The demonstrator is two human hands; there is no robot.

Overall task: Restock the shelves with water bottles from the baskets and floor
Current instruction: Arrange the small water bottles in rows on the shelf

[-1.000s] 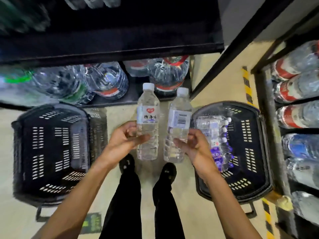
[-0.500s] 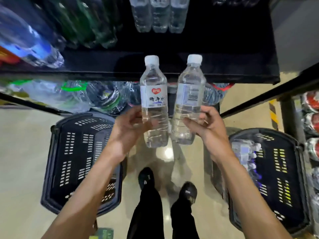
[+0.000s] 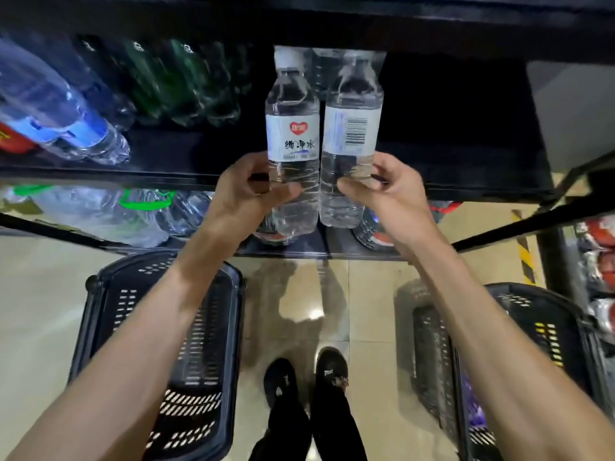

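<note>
A view from the head looks down at a shop aisle. The floor [image 3: 40, 311] is glossy beige tile that reflects the light. A black shelving unit [image 3: 466, 154] fills the upper half of the view, with a dark open shelf in the middle and a lower shelf beneath it. A second rack [image 3: 595, 234] at the far right holds red-labelled bottles, with a strip of yellow and black tape [image 3: 525, 257] on the floor beside it.

Two dark plastic baskets stand on the floor. The left basket [image 3: 199, 344] sits under the left forearm and the right basket [image 3: 532, 327] under the right forearm. A patch of purple shows inside the right one, too blurred to identify. Between the baskets are the person's black shoes [image 3: 331, 367].

On the middle shelf, to the left, are a blue-labelled bottle [image 3: 66, 121] and a row of green bottles [image 3: 186, 84]. The lower shelf holds large clear jugs [image 3: 143, 197] with green handles.

Both bare arms reach up to the middle shelf. The left hand [image 3: 246, 194] grips a clear water bottle with a red heart label [image 3: 291, 141], thumb across the front, fingers curled behind. The right hand [image 3: 386, 188] grips a second clear water bottle showing its barcode [image 3: 352, 138] the same way. Both bottles are upright, their sides meeting, held in front of the shelf opening with their caps near the shelf above.
</note>
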